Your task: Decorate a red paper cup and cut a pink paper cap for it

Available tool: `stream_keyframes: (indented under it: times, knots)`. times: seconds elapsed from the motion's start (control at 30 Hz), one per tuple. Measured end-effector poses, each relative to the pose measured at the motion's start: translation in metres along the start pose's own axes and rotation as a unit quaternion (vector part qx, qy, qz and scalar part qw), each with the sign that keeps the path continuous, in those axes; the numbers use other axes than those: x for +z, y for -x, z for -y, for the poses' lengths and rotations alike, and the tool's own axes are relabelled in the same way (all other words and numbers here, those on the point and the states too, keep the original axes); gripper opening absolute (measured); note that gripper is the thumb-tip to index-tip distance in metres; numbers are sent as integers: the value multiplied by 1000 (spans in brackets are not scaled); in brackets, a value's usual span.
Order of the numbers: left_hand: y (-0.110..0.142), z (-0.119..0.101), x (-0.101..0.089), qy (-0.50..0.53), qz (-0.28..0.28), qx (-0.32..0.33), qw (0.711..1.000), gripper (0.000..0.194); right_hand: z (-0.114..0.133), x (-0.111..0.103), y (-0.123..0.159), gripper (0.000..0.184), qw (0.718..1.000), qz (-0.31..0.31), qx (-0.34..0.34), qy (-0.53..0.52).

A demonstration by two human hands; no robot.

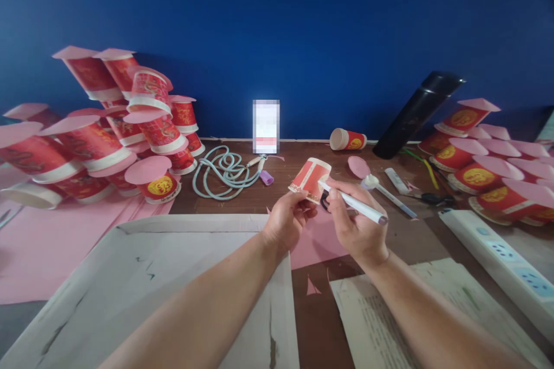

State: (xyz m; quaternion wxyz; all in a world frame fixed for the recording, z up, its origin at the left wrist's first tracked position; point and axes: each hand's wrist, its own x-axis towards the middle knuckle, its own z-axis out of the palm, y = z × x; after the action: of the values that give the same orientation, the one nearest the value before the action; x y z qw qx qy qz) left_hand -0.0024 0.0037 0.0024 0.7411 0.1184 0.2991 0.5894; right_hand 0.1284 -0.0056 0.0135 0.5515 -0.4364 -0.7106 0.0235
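My left hand [289, 220] is closed around the rim end of a red paper cup [312, 177], which it holds up over the table, tilted with its base upward. A pale band runs down the cup's side. In my right hand [359, 219] a white marker pen [359, 203] is gripped like a writing tool. Its tip is at the right side of the cup; whether it touches cannot be made out. Below the hands lies a pink paper sheet [318, 239]. A pink paper disc [359, 167] and a capped pen [396, 200] lie just beyond my right hand.
Stacked red cups with pink paper tops stand left [149, 92] and right [480, 176]. A blue cable [225, 170], a blurred lit screen [265, 127], a cup stack [348, 139] and a black bottle [418, 115] sit behind. A white tray [173, 277] and power strip [497, 253] flank my arms.
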Motion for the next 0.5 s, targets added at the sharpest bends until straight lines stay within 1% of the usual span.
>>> stream_keyframes:
  times: [0.13,0.5]
  knots:
    - [2,1,1,-23,13,14,1000,14,2,0,-1,20,1000,0,-7,5]
    - [1,2,0,-44,28,21,998,15,3,1,-1,18,1000,5,-13,5]
